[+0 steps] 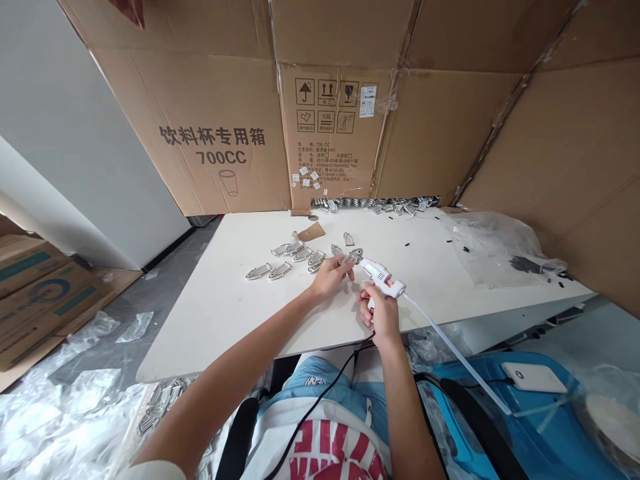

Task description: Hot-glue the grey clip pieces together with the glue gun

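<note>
My right hand is wrapped round the grip of a white glue gun, with a long glue stick trailing from its back end. The gun's nozzle points left, close to a silver metal buckle pinched in the fingers of my left hand. Whether nozzle and buckle touch is too small to tell. Several similar buckles lie left of my left hand on the white table, some overlapping. One more buckle rests just beyond the held one.
A cardboard wall rises behind the white table, with a heap of metal pieces under its edge. Clear plastic bags and small black bits lie right. A brown card piece lies behind the buckles. A blue chair stands lower right.
</note>
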`<action>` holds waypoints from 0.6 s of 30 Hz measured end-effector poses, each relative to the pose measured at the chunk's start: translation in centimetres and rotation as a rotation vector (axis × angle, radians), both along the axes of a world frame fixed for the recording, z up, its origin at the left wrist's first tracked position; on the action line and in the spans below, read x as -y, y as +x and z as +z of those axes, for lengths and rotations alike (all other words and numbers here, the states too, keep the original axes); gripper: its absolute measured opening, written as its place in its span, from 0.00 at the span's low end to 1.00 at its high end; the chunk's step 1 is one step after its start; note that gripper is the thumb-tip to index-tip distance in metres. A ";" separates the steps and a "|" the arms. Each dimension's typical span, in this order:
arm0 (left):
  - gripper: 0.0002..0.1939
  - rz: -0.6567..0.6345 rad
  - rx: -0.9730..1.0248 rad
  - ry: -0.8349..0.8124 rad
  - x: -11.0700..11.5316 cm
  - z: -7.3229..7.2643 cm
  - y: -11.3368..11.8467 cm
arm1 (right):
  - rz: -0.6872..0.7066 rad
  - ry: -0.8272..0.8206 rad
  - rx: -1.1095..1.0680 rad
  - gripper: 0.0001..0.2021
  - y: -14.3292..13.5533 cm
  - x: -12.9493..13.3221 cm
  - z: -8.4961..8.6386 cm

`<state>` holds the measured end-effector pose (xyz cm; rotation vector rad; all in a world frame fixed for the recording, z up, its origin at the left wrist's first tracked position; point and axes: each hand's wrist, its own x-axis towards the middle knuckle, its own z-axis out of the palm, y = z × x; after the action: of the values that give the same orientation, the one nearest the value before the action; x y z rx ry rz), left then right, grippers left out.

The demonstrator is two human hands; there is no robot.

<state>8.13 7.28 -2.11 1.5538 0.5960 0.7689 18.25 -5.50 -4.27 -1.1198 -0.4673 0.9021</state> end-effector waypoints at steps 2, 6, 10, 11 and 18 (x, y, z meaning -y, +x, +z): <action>0.16 0.017 -0.009 0.043 0.0 -0.1 0.0 | 0.015 0.023 0.001 0.20 0.1 0.0 0.0; 0.15 0.127 -0.098 0.241 0.0 -0.1 -0.1 | 0.032 0.084 -0.013 0.21 0.2 0.1 0.2; 0.14 0.212 -0.166 0.442 0.2 0.0 -0.3 | 0.031 0.084 0.000 0.24 0.1 0.2 0.4; 0.13 0.229 -0.179 0.484 0.2 0.0 -0.3 | 0.029 0.081 0.003 0.25 0.0 0.3 0.4; 0.08 0.287 -0.191 0.575 0.0 -0.6 -0.8 | 0.031 0.067 0.054 0.23 -0.3 0.2 0.4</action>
<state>7.36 7.32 -2.68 2.1136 0.7942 1.0806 17.94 -5.67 -3.87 -1.0807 -0.5563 0.8785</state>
